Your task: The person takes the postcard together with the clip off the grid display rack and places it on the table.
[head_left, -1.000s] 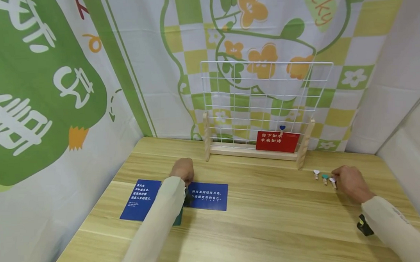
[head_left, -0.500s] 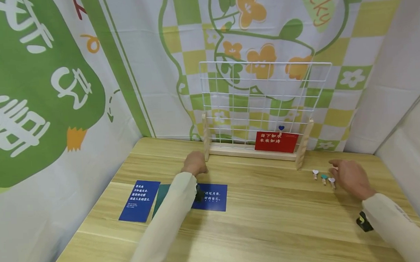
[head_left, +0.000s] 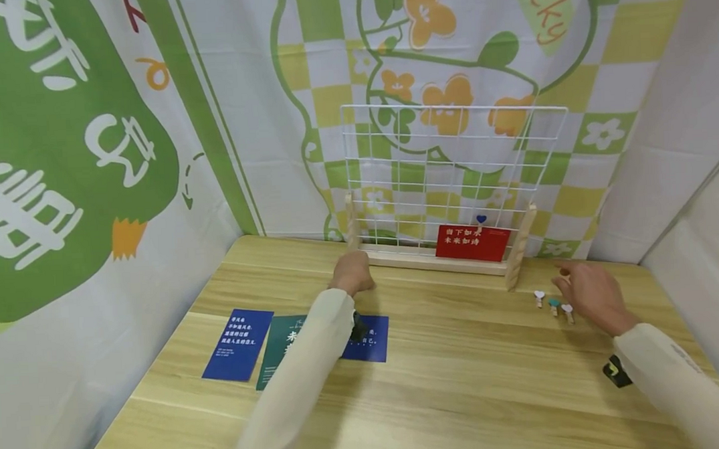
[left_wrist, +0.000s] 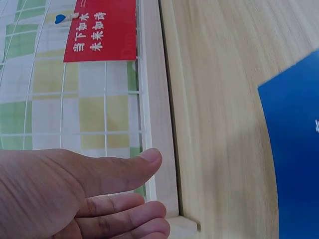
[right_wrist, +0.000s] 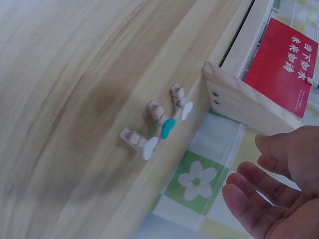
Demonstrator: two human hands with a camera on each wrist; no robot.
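Observation:
My left hand (head_left: 352,272) hovers by the left foot of the grid rack (head_left: 409,260), its fingers loosely bent and holding nothing. Below its forearm lie a green card (head_left: 273,355), partly covered by the sleeve, and a blue card (head_left: 373,344). A second blue card (head_left: 238,343) lies farther left. Near three small wooden clothespins, my right hand (right_wrist: 279,184) hangs with relaxed fingers and grips nothing. Two have white hearts (right_wrist: 149,148) and one has a teal heart (right_wrist: 168,128). A red card (head_left: 471,244) hangs low on the grid under a blue-heart clothespin (head_left: 481,220).
The wooden table (head_left: 451,381) meets a patterned cloth (head_left: 302,26) at the back, behind the white wire grid. Pale cloth walls (head_left: 695,190) close in the sides. The rack's right wooden post (head_left: 520,251) stands between the red card and the clothespins.
My left hand has moved right and away from me, from the cards to the rack's left foot, uncovering more of the green card. The right hand has shifted slightly beside the clothespins.

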